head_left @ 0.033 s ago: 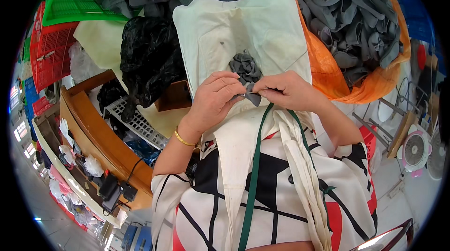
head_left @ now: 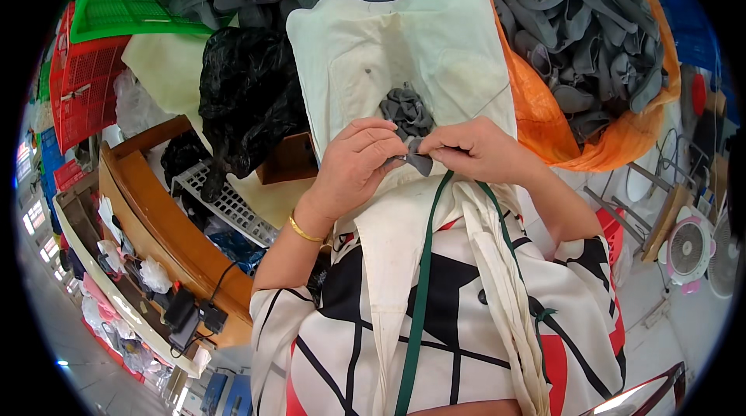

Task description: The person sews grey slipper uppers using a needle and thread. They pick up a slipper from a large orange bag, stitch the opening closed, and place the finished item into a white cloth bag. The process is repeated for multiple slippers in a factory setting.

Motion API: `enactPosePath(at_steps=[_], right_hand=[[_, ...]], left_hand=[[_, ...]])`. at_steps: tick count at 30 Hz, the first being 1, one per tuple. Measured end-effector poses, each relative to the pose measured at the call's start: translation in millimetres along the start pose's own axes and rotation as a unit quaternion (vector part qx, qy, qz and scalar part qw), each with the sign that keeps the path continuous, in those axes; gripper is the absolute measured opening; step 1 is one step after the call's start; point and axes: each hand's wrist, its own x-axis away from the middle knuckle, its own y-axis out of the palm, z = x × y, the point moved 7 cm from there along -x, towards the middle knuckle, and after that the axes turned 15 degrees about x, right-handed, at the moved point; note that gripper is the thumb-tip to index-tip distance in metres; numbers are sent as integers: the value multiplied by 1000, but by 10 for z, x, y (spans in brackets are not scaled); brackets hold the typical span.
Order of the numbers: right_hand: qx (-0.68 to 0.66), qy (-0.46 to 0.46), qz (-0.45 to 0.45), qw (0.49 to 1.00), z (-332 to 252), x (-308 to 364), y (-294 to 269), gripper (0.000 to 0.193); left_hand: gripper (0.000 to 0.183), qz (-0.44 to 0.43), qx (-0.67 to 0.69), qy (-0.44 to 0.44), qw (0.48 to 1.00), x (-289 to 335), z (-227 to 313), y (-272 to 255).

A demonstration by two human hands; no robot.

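A small grey fabric bow (head_left: 420,161) is pinched between my two hands, over a pale cloth spread on my lap (head_left: 458,43). My left hand (head_left: 357,158), with a gold bracelet at its wrist, has thumb and fingers closed on the bow's left side. From the other side, my right hand (head_left: 475,150) grips it with thumb and forefinger. Just beyond the fingertips, a heap of small grey fabric pieces (head_left: 406,111) lies in a fold of the cloth. Part of the bow is hidden by my fingers.
An orange sack (head_left: 536,132) full of grey slip-on shoes (head_left: 594,8) stands at the far right. More grey shoes fill a green basket (head_left: 97,8) at the far left. A black plastic bag (head_left: 249,90) and a wooden drawer unit (head_left: 167,218) are on my left, fans (head_left: 688,249) on the right.
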Motion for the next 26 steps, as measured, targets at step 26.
enactPosePath(at_steps=[26], right_hand=[[-125,42,-108,985,53,-34,311,14]], left_hand=[[22,8,161,-78,984,147,-71,89]])
